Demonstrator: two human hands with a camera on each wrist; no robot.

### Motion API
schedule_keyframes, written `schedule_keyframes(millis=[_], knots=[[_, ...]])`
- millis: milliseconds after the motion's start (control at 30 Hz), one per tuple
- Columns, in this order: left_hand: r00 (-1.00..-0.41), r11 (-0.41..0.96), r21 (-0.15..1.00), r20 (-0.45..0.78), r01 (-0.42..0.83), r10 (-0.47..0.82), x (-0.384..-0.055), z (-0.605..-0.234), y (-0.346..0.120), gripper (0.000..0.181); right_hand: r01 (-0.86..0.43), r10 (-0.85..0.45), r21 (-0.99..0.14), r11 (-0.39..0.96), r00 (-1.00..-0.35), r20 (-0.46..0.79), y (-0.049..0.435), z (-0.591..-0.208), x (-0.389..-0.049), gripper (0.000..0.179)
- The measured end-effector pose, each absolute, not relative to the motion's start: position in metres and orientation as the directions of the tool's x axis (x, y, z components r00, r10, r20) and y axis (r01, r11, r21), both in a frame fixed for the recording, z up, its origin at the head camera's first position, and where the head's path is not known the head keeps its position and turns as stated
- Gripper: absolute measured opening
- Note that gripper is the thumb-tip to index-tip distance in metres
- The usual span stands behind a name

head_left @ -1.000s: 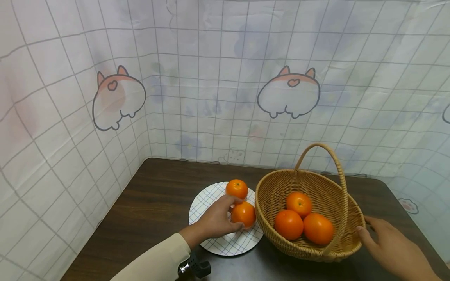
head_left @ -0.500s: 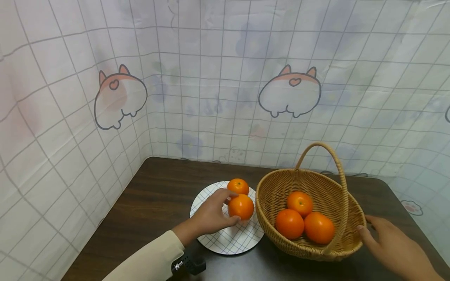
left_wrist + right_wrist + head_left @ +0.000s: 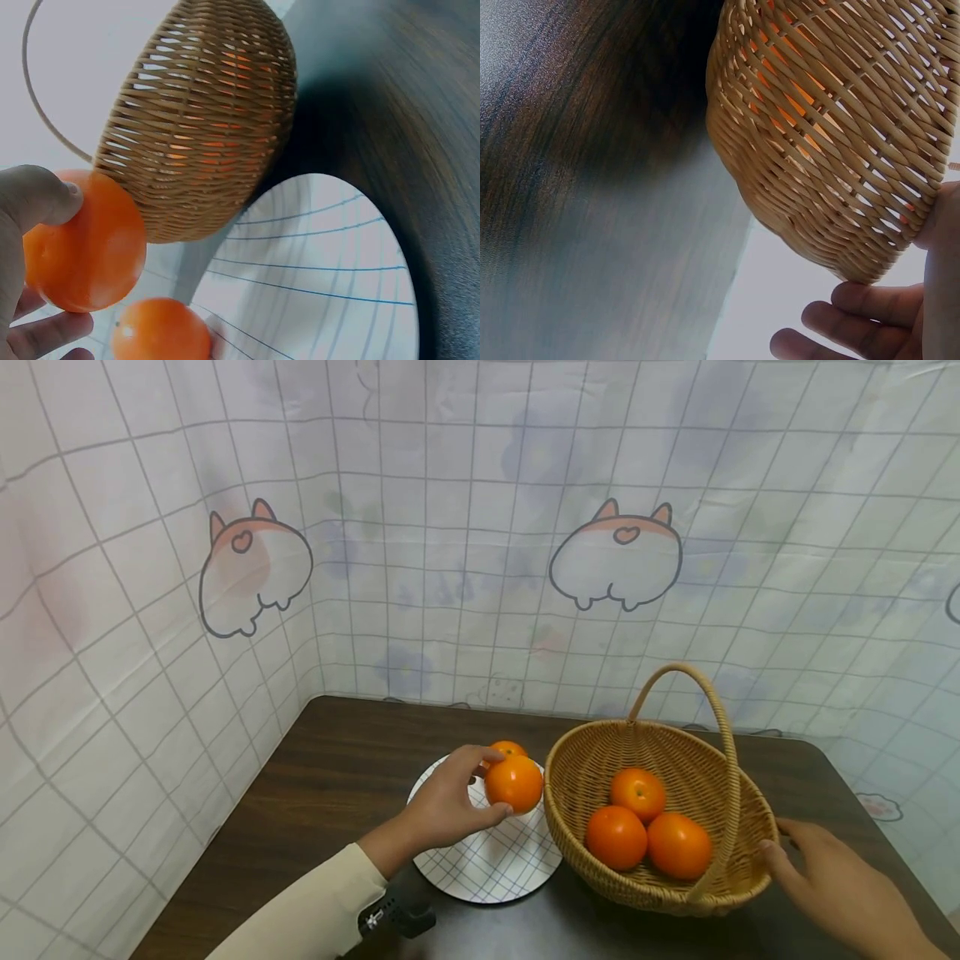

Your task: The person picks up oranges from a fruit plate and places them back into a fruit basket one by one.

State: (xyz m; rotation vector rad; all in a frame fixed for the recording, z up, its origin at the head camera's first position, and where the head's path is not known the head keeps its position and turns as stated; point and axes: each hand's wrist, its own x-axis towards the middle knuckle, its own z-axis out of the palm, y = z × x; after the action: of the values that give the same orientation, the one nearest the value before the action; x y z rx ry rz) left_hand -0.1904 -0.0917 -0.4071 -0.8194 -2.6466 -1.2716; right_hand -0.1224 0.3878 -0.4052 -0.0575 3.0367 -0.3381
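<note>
Grid-patterned cloth printed with cartoon animals (image 3: pixel 465 527) backs a dark wood-grain table (image 3: pixel 322 777), seen from the head. From about 7 o'clock, a pale sleeve (image 3: pixel 315 902) and a black wrist strap (image 3: pixel 397 917) lead to a person's left hand (image 3: pixel 446 802), thumb and fingers pinching an orange fruit (image 3: pixel 513 783). It sits at the fingertips, between 2 and 3 o'clock from the middle of that hand, raised over a white checked plate (image 3: pixel 487 868). Just behind it, toward 12 o'clock, a second fruit (image 3: pixel 507 748) is partly hidden. Near its 4 o'clock stands a wicker basket (image 3: pixel 592 760), arched handle (image 3: pixel 732 793) upright, three fruits clustered inside: one at the cluster's 12 o'clock (image 3: pixel 638 793), one at 8 (image 3: pixel 617 837), one at 4 (image 3: pixel 679 846). Out at 4 o'clock, the right hand (image 3: pixel 843 881) holds the basket's rim between thumb and fingers; the right wrist view shows other fingers free of the weave.
</note>
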Motion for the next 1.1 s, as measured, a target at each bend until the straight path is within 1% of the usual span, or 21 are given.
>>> schedule_keyframes(millis=[267, 500, 733, 967, 1100], knots=[[-0.87, 0.523, 0.707, 0.292, 0.476, 0.397, -0.189, -0.395, -0.09, 0.065, -0.014, -0.037, -0.219, 0.976, -0.995, -0.098, 0.386, -0.405, -0.122, 0.083], [-0.861, 0.502, 0.709, 0.321, 0.495, 0.395, -0.189, -0.389, -0.088, 0.063, -0.018, -0.041, -0.219, 0.976, -0.994, -0.1, 0.387, -0.405, -0.122, 0.083], [-0.83, 0.464, 0.696, 0.385, 0.548, 0.404, -0.188, -0.382, -0.083, 0.06, -0.001, -0.032, -0.218, 0.976, -0.99, -0.139, 0.388, -0.404, -0.124, 0.088], [-0.842, 0.493, 0.69, 0.362, 0.53, 0.4, -0.187, -0.377, -0.076, 0.062, -0.004, -0.033, -0.227, 0.974, -0.992, -0.123, 0.387, -0.405, -0.122, 0.085], [-0.839, 0.484, 0.694, 0.358, 0.533, 0.409, -0.187, -0.375, -0.072, 0.061, -0.004, -0.032, -0.226, 0.974, -0.992, -0.121, 0.387, -0.405, -0.122, 0.086]])
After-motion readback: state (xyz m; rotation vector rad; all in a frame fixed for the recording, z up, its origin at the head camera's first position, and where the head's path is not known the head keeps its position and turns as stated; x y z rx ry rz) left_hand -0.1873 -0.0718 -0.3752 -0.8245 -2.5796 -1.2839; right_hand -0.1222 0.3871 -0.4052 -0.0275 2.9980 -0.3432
